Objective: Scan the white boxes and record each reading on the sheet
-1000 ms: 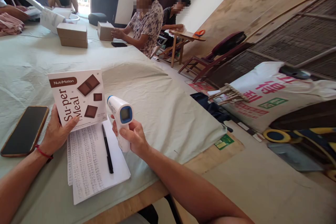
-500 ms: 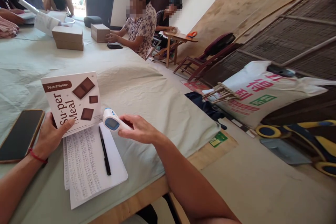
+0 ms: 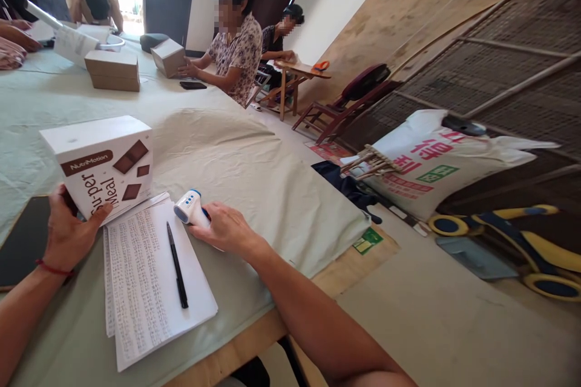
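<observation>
My left hand [image 3: 75, 224] grips the lower end of a white and brown box [image 3: 102, 163] printed "NutriMotion Su-per Meal", tilted so its top side shows. In my right hand [image 3: 227, 227] is a white and blue infrared thermometer [image 3: 188, 208], held by its handle low over the table, the fingers partly hidden. Between my hands lie handwritten sheets of paper [image 3: 136, 290], with a black pen [image 3: 177, 266] resting on them. A dark smartphone [image 3: 22, 242] is beside my left hand, partly covered by it.
The table's pale cloth [image 3: 227, 163] is wrinkled. Farther back stand a brown cardboard box [image 3: 113, 72] and another carton [image 3: 167, 59] in a seated person's hands, near a black phone [image 3: 193, 85]. A chair [image 3: 345, 100] and a white sack [image 3: 422, 157] are on the right.
My left hand has tipped the white box, bringing its top side into view, and moved it left. The thermometer has turned away and lowered. The person opposite has tilted their carton.
</observation>
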Available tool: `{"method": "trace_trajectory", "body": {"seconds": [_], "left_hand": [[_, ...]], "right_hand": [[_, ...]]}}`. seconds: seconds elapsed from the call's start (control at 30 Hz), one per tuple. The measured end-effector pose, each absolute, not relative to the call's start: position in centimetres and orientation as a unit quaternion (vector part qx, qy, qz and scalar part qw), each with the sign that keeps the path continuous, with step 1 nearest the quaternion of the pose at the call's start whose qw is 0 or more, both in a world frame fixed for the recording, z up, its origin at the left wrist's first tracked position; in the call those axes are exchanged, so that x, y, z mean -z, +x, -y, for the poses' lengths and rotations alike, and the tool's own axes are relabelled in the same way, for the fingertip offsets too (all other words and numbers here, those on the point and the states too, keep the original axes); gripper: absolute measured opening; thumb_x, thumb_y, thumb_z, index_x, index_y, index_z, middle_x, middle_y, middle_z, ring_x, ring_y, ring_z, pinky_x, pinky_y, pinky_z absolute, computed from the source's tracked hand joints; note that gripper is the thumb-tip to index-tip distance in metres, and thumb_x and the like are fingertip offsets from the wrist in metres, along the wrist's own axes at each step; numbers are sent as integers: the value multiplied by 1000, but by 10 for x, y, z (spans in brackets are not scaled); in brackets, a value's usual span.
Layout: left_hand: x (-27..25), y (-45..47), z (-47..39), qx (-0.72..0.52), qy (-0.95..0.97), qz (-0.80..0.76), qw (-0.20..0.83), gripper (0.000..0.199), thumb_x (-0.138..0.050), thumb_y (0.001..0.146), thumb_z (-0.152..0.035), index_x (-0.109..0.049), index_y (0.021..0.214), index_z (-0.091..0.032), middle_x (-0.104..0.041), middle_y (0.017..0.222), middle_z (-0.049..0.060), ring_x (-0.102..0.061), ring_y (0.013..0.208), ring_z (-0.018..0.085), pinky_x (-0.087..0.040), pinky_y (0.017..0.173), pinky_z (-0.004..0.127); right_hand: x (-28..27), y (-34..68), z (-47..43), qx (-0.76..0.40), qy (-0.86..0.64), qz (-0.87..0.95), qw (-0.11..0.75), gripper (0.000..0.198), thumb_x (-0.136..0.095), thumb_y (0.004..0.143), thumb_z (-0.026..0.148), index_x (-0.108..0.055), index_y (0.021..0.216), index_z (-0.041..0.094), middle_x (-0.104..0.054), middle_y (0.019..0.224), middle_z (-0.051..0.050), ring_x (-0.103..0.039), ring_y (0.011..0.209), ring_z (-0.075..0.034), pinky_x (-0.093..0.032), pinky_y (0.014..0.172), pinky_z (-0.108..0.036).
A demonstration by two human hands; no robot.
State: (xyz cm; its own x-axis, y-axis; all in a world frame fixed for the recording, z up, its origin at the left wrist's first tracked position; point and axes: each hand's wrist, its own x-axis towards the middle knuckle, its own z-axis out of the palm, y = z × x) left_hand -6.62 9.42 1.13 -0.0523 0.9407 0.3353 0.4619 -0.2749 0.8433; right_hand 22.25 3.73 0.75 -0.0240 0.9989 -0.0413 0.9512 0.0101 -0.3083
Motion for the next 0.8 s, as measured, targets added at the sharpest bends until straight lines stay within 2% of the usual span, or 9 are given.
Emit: {"method": "trace_trajectory", "body": {"seconds": [0.13, 0.2, 0.27, 0.33, 0.43, 0.53, 0.6, 0.67, 0.8], "left_hand": [[-7, -63, -98, -484, 615, -565, 262, 70, -82, 62, -39, -45, 117, -16, -61, 113, 11, -62, 104, 31, -54, 90, 50], [-7, -63, -98, -465, 635, -572, 232, 63, -79, 67, -39, -47, 116, -16, -58, 114, 10, -58, 111, 33, -51, 96, 54], [-7, -65, -96, -448, 650, -584, 187, 57, -77, 71, -39, -48, 115, -17, -55, 114, 10, -54, 117, 35, -48, 100, 57], [-6, -68, -93, -463, 653, -588, 119, 63, -77, 71, -39, -45, 121, -17, -51, 121, 12, -48, 124, 37, -45, 103, 58], [-6, -70, -84, -522, 655, -544, -47, 74, -80, 67, -40, -38, 124, -19, -40, 132, 16, -42, 129, 37, -46, 102, 56], [-6, -60, -69, -526, 720, -431, -142, 50, -76, 74, -37, -42, 109, -25, -49, 113, 8, -55, 109, 30, -51, 93, 51], [-4, -49, -59, -451, 820, -342, -81, 26, -64, 87, -25, -46, 105, -26, -56, 101, 4, -62, 96, 23, -54, 86, 42], [1, -41, -53, -372, 884, -284, -18, 15, -56, 95, -20, -50, 108, -24, -61, 104, 5, -65, 97, 22, -55, 85, 38], [14, -39, -53, -303, 908, -285, 43, 14, -55, 97, -29, -56, 107, -19, -63, 116, 11, -64, 108, 27, -53, 92, 42]], "right_hand": [[-18, 213, -26, -75, -668, 727, 137, 31, -69, 85, 40, -66, 100, 14, -68, 104, -17, -64, 94, -27, -48, 77, -36], [-20, 201, -19, -107, -633, 750, 161, 26, -62, 91, 35, -66, 102, 12, -69, 96, -15, -65, 85, -24, -49, 76, -36], [-16, 185, -13, -167, -578, 785, 146, 33, -63, 91, 38, -65, 108, 10, -70, 93, -14, -65, 81, -23, -50, 75, -36], [-11, 171, -9, -179, -554, 803, 122, 44, -67, 88, 42, -63, 113, 6, -70, 101, -19, -66, 88, -28, -51, 75, -39], [-4, 162, -8, -159, -555, 810, 103, 43, -62, 90, 31, -59, 123, 5, -69, 105, -21, -66, 91, -30, -51, 74, -40], [-1, 166, -11, -145, -563, 808, 93, 45, -54, 88, 18, -56, 132, 10, -70, 101, -18, -66, 84, -27, -50, 71, -37], [0, 171, -12, -145, -555, 814, 91, 49, -53, 87, 16, -56, 135, 14, -70, 99, -15, -65, 83, -25, -49, 70, -35], [1, 178, -13, -151, -541, 820, 110, 48, -52, 86, 15, -59, 133, 18, -70, 95, -11, -64, 82, -22, -49, 71, -32], [2, 190, -17, -179, -506, 813, 227, 38, -49, 87, 13, -68, 118, 23, -65, 89, -4, -60, 77, -17, -48, 73, -28]]}}
